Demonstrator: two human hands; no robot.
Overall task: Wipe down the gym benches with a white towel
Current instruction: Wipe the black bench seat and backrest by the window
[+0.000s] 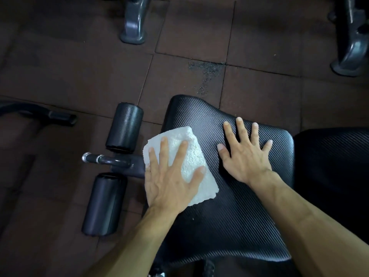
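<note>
A folded white towel [194, 154] lies on the left edge of a black textured bench seat pad [225, 216]. My left hand [171, 176] presses flat on the towel with fingers spread and straight. My right hand [244, 152] rests flat on the bare pad to the right of the towel, fingers spread. A second black pad [335, 166] of the bench adjoins the seat on the right.
Two black foam leg rollers [124, 127] [104, 203] on a metal bar [111, 159] stick out left of the seat. Grey machine feet [133, 23] [351, 56] stand on the dark rubber floor tiles at the back. A black curved bar [40, 113] lies at far left.
</note>
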